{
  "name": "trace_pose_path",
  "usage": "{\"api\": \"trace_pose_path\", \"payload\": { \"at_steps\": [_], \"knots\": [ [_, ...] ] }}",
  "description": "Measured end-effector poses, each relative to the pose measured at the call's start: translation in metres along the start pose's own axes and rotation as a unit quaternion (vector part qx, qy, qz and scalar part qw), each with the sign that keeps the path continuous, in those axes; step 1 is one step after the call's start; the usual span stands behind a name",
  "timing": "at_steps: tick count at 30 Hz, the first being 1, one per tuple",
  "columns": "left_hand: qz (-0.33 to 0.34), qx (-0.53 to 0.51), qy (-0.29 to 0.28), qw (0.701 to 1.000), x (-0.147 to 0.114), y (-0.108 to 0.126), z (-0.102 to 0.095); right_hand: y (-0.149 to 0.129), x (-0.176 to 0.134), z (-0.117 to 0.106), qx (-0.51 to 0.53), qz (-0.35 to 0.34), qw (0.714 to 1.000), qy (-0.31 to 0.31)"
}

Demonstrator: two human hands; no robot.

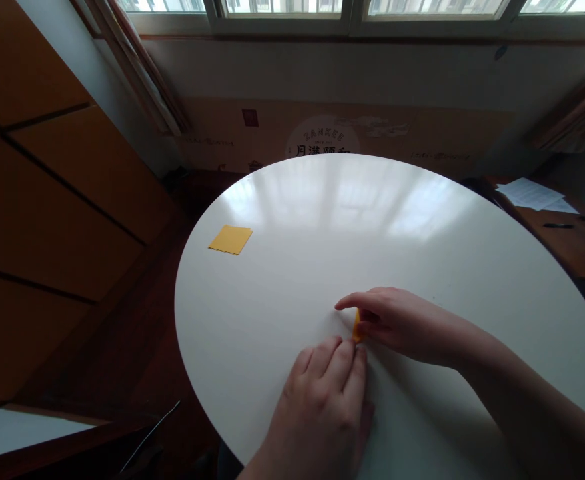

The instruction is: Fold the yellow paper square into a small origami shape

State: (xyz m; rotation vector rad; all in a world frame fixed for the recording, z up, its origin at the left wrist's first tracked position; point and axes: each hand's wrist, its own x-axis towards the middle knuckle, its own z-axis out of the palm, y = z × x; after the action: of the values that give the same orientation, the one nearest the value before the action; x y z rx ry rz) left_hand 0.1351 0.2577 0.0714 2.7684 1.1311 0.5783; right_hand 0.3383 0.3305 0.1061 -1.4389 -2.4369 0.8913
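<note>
A small piece of folded yellow paper (pixel 357 327) shows between my two hands over the white round table (pixel 282 287); most of it is hidden by fingers. My right hand (pixel 397 319) comes in from the right and grips the paper, its index finger stretched out to the left and the others curled. My left hand (pixel 325 393) lies in front, back upward, fingers bent and pressed together at the paper's near end. A flat stack of square yellow paper (pixel 231 239) rests on the table's far left, apart from both hands.
On the right, a brown side table (pixel 582 247) carries white sheets (pixel 532 193) and a dark pen (pixel 558 225). An orange-brown wooden cabinet (pixel 72 200) stands to the left. Windows (pixel 282 7) and a printed wall panel (pixel 212 127) lie beyond the table's far edge.
</note>
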Motion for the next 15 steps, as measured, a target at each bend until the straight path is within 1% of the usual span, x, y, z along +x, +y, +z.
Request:
{"api": "trace_pose_path", "payload": {
  "at_steps": [2, 5, 9, 12, 15],
  "knots": [
    [0.022, 0.012, -0.032, 0.999, 0.004, -0.011, -0.007, 0.001, 0.0, 0.001, -0.001, -0.003, 1.0, 0.003],
    [0.084, 0.009, -0.095, 0.992, 0.014, -0.026, -0.016, 0.002, -0.001, 0.001, 0.004, -0.001, 1.0, 0.004],
    [0.152, -0.034, -0.141, 0.978, 0.028, -0.048, -0.026, 0.002, -0.001, 0.001, 0.013, 0.002, 1.0, 0.005],
    [0.173, -0.068, -0.171, 0.968, 0.036, -0.06, -0.03, 0.002, 0.0, 0.002, 0.017, 0.004, 1.0, 0.006],
    [0.175, -0.081, -0.186, 0.964, 0.04, -0.065, -0.031, 0.003, 0.0, 0.002, 0.019, 0.006, 1.0, 0.006]
  ]
}}
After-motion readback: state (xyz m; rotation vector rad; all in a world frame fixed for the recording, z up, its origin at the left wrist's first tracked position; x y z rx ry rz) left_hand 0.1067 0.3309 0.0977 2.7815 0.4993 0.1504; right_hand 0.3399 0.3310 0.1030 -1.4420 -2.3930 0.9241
